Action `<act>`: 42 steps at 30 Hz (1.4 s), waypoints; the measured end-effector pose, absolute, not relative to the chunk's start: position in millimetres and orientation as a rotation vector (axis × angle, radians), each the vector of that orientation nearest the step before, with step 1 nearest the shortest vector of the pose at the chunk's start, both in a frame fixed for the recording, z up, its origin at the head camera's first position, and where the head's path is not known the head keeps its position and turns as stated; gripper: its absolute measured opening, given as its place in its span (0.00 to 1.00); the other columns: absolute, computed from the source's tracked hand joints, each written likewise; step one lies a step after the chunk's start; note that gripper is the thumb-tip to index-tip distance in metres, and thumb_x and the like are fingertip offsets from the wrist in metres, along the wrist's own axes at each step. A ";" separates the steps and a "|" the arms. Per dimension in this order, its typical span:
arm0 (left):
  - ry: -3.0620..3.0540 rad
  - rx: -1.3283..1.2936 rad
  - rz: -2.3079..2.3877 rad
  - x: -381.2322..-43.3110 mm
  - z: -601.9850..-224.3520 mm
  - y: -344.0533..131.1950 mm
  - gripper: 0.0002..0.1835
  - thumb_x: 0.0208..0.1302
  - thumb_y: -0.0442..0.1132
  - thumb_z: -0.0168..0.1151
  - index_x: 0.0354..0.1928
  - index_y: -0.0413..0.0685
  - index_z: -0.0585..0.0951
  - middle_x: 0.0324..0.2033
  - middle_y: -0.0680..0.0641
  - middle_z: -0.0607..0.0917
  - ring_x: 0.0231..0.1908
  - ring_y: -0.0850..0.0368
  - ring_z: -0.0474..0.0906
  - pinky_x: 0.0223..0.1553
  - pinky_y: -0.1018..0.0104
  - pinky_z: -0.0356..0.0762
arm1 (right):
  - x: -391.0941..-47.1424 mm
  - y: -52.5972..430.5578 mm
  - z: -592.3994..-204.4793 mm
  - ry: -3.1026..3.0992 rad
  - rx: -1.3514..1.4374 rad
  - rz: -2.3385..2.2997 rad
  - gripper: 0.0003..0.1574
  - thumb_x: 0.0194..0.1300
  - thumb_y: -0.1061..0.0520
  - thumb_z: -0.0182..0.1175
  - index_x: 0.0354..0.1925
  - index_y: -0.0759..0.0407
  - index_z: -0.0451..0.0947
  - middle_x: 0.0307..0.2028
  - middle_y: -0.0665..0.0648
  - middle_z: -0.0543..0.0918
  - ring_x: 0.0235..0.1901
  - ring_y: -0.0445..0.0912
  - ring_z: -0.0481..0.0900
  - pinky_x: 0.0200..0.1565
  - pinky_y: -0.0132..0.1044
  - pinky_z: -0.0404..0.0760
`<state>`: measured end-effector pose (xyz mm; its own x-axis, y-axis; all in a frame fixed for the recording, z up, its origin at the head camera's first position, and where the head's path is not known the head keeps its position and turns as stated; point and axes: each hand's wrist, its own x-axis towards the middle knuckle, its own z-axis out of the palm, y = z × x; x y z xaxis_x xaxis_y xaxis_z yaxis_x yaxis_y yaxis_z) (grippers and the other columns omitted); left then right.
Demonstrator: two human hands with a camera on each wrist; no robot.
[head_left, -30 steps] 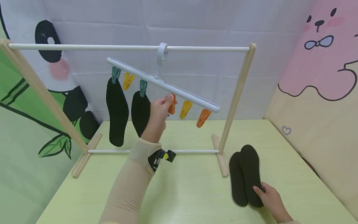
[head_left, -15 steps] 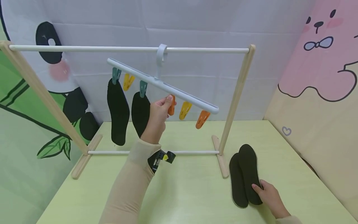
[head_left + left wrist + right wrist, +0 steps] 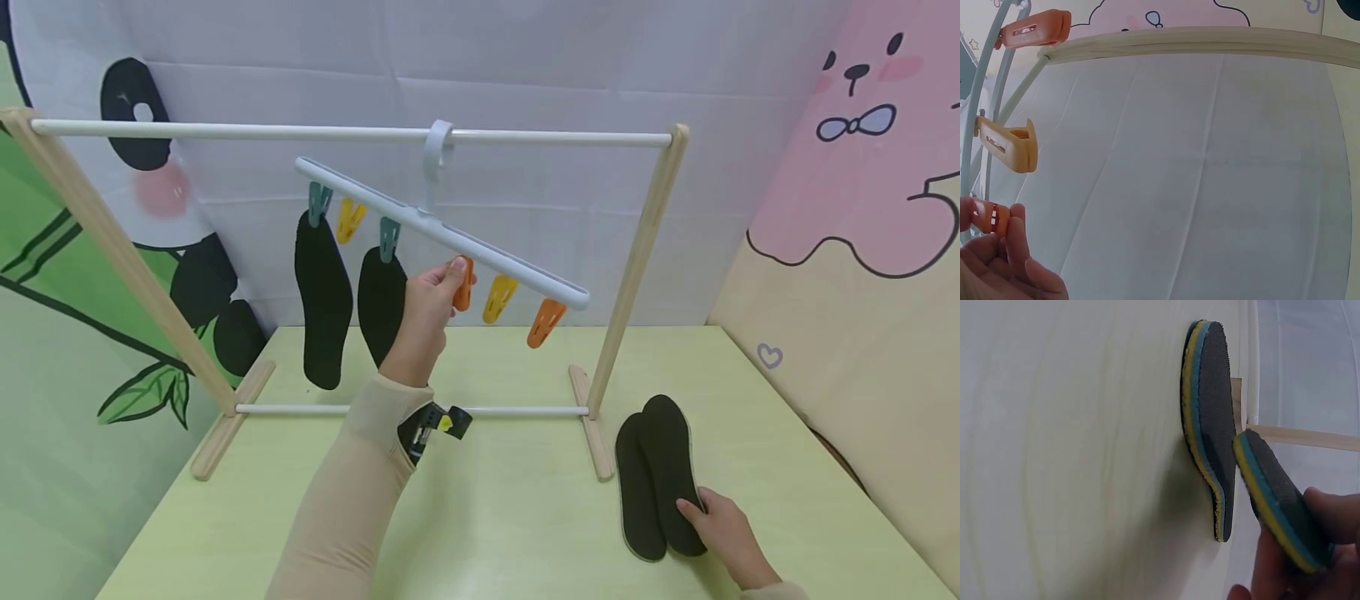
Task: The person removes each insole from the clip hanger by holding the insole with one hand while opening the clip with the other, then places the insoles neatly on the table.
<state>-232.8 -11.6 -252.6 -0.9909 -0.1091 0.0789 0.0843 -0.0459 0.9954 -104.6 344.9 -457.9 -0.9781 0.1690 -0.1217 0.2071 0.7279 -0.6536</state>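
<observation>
Nearest, at 4 o'clock in the head view, the right hand (image 3: 723,529) pinches the heel end of a black insole (image 3: 670,467), its thumb on top and fingers beneath; the right wrist view shows this insole raised off the pale table (image 3: 517,508), with yellow and blue layers along its edge. Just toward 9 o'clock from it, a second insole (image 3: 637,500) lies on the table, partly covered by the raised one in the head view. A beige sleeve (image 3: 337,492) comes in from 7 o'clock to the left hand (image 3: 426,312), near the centre, whose thumb and finger pinch an orange clip (image 3: 464,292) — whether its jaws are parted I cannot tell. Toward 3 o'clock from that hand hang a yellow clip (image 3: 499,298) and another orange clip (image 3: 547,323). Toward 9 o'clock, two more black insoles (image 3: 324,308) dangle from teal clips (image 3: 388,239), the inner one partly behind the hand and forearm, with a yellow clip between them. All six clips hang from a white hanger (image 3: 517,271) tilted from 10 down to 4 o'clock, its hook over the top rail (image 3: 225,130) of a wooden-sided rack (image 3: 637,267). Farthest back — a creased pale sheet (image 3: 540,67), with a pink cartoon bear (image 3: 847,183) at 2 o'clock.
</observation>
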 end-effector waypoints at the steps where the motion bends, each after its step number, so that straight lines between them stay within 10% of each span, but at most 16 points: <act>1: -2.074 0.025 -2.180 -232.9 -252.4 -11.7 0.21 0.73 0.47 0.53 0.49 0.33 0.82 0.32 0.51 0.77 0.34 0.57 0.63 0.32 0.70 0.60 | -104.9 345.0 -458.3 2.868 0.305 -1.097 0.12 0.68 0.59 0.57 0.34 0.70 0.74 0.32 0.63 0.81 0.31 0.46 0.73 0.35 0.41 0.73; 42: -2.089 -0.011 -2.152 -234.7 -253.6 -10.8 0.22 0.73 0.47 0.52 0.48 0.32 0.82 0.35 0.49 0.78 0.34 0.57 0.64 0.32 0.69 0.61 | -105.4 342.0 -465.2 2.817 0.293 -1.100 0.13 0.69 0.59 0.56 0.28 0.65 0.68 0.26 0.53 0.74 0.28 0.45 0.68 0.33 0.39 0.69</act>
